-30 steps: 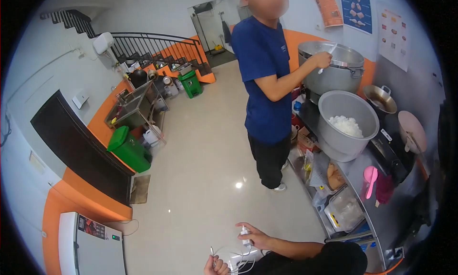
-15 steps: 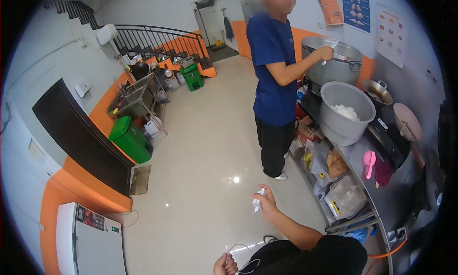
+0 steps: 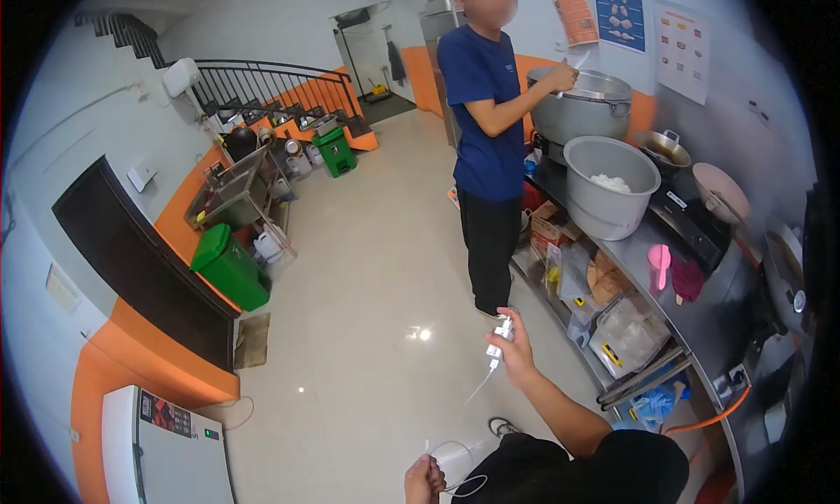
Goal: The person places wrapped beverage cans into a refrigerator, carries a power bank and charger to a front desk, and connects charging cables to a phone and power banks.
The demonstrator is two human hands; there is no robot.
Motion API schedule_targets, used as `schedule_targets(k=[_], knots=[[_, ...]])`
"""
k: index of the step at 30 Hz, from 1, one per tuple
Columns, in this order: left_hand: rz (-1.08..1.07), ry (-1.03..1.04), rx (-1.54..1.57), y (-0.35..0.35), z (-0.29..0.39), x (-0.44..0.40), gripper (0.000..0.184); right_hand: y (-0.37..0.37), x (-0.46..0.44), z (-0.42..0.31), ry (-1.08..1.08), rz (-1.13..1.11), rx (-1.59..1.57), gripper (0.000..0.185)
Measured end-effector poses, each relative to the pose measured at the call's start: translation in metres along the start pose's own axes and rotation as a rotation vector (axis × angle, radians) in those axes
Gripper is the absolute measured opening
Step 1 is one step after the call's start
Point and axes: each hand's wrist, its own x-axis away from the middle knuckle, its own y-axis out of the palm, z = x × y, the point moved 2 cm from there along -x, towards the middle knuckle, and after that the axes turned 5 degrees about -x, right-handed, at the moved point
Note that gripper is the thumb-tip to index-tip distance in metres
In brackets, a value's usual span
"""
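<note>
Head view: hands apart — your right hand (image 3: 518,348) grips a white adapter (image 3: 500,336) at five o'clock; your left hand (image 3: 425,479), at six, clasps looped cable (image 3: 480,386) — presumably controlling slack.

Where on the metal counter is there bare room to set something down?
Bare counter lies between the pink scoop and the socket, with a smaller patch between the scoop and the grey tub. Around the big pot and the stove, it is crowded.

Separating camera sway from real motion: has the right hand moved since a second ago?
Yes: judged against the clear plastic container, the right hand has moved rightward, closer to it, and higher in view.
</note>
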Motion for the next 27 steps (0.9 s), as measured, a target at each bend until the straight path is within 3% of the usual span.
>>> schedule_targets(k=[3, 6, 8, 11, 12, 14, 18, 22, 27], knots=[[-0.001, -0.075, 0.455, -0.002, 0.006, -0.008, 0.023, -0.005, 0.021, -0.003, -0.041, -0.171, 0.193, 0.061], [-0.028, 0.019, 0.668, 0.000, 0.007, -0.016, 0.024, 0.003, 0.050, -0.009, -0.078, -0.446, 0.406, 0.058], [-0.054, 0.056, 0.754, 0.004, 0.012, -0.021, 0.024, 0.010, 0.062, -0.001, -0.108, -0.642, 0.585, 0.060], [-0.116, 0.184, 0.808, 0.010, 0.009, -0.036, 0.018, 0.031, 0.085, -0.002, -0.373, -0.846, 0.710, 0.063], [-0.140, 0.239, 0.810, 0.012, 0.005, -0.040, 0.018, 0.036, 0.091, 0.000, -0.372, -0.905, 0.717, 0.061], [0.014, 0.287, 0.641, 0.036, 0.017, -0.034, 0.017, 0.045, 0.101, 0.005, -0.370, -1.020, 0.725, 0.058], [0.120, 0.437, 0.293, 0.053, 0.022, -0.036, 0.010, 0.049, 0.103, 0.007, -0.326, -1.041, 0.580, 0.058], [0.171, 0.500, 0.160, 0.071, 0.021, -0.054, 0.014, 0.041, 0.083, 0.000, -0.255, -0.962, 0.578, 0.059], [-0.020, 0.382, 0.199, 0.085, 0.013, -0.086, 0.022, 0.026, 0.055, -0.002, -0.343, -0.824, 0.595, 0.058]])
